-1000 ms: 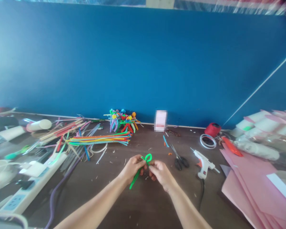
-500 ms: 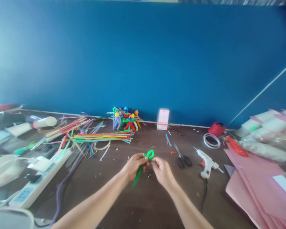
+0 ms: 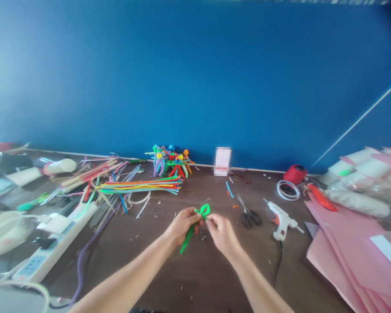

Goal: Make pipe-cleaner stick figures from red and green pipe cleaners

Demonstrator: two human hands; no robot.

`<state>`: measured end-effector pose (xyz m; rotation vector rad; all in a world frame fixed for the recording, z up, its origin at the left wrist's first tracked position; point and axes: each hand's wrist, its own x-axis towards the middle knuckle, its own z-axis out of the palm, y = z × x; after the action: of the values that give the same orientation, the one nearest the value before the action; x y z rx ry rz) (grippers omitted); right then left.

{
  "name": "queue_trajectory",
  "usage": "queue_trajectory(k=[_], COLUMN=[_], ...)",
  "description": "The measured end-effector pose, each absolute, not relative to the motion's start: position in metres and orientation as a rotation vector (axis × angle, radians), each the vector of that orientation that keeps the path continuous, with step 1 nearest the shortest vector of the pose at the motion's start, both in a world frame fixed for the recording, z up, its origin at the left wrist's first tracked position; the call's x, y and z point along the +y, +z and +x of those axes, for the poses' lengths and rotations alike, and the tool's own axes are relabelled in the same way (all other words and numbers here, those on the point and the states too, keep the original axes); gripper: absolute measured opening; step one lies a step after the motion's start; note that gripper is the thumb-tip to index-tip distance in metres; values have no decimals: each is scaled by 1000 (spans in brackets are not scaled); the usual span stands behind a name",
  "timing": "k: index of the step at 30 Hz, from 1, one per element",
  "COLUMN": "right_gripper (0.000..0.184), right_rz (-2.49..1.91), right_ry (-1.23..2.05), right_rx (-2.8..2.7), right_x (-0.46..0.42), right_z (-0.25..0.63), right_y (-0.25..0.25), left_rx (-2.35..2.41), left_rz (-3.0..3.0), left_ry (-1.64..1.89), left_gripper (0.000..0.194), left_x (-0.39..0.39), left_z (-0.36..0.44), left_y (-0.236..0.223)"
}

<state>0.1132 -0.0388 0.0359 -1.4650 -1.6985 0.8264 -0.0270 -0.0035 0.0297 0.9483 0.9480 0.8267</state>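
"Just below the middle of the frame, my left hand point(image 3: 183, 224) has thumb and fingers clamped on a green pipe cleaner point(image 3: 187, 239), its tail hanging toward the lower left. My right hand point(image 3: 224, 233) meets it from the other side, thumb and forefinger together at the base of the small loop point(image 3: 208, 209); they look pinched on it."

"What has changed over the last second?"

"Little. The loop lay more sideways then; now it stands narrower and more upright above my fingertips. I take that to mean the shaping is in hand, with the crossing not yet let go. My own fingers cover that crossing, so I can't tell whether it is twisted."

"And around you?"

"Closest, pale scraps point(image 3: 203, 238) on the dark tabletop point(image 3: 169, 278). Right of centre, black-handled scissors point(image 3: 246, 211) lie just past my right hand, blades pointing away, and farther right a white glue gun point(image 3: 282, 223) trails its cord point(image 3: 279, 256) toward the bottom edge."

"Anything in your way?"

"Both flanks are crowded. Pink sheets point(image 3: 348, 256) cover the lower right; at left, a power strip point(image 3: 58, 244) and a purple cable point(image 3: 80, 271) hem me in. Beyond, left of centre, lies a bundle of coloured pipe cleaners point(image 3: 140, 187), and behind it a cluster of bright little figures point(image 3: 172, 161) stands near the blue wall point(image 3: 195, 87). A red spool point(image 3: 295, 174) sits well apart from them, toward the right, close to the wall."
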Motion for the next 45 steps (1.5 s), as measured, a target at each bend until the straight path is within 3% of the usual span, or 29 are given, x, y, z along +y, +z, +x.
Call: queue_trajectory(k=[11, 22, 26, 30, 35, 40, 45], right_gripper=[21, 15, 12, 8, 15, 26, 22], right_rz=[-1650, -1564, -1429, -1322, -1203, -1264, -1385], right_ry=[446, 109, 385, 1064, 1595, 1534, 1164], right_rx=[-1927, -2440, -2471, -2258, -1670, -1383, -1285], right_x=[-48, -43, -27, -10, -5, -26, -47], right_z=[109, 117, 129, 142, 143, 123, 106], right_y=[42, 88, 99, 99, 80, 53, 50], left_rx=[1152, 1168, 1030, 870, 845, 922, 998], left_rz=[1301, 1696, 1823, 1779, 1447, 1052, 849], left_ry=[903, 630, 509, 398, 606, 972, 1181], left_gripper=[19, 15, 16, 13, 16, 24, 22], left_x=[-9, -12, -15, -20, -27, -34, -38], left_z=[-24, -27, -33, -40, -41, -31, -15], left_y=[31, 42, 60, 74, 67, 47, 36])
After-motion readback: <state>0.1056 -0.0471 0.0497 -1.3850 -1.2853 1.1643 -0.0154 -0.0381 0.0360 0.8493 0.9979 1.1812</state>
